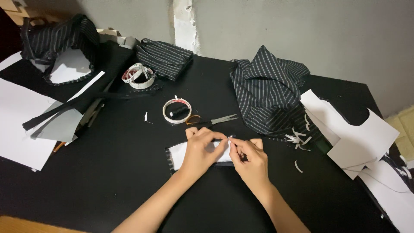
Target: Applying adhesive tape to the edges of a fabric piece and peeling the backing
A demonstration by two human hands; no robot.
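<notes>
White paper pattern piece, flat on dark fabric at the front-centre of a matte black table, is pinned under the left hand; its edge is pinched w/ the right hand. Paper could shift or tear if tugged. Striped fabric lies crumpled behind; steel scissors nearby.
</notes>
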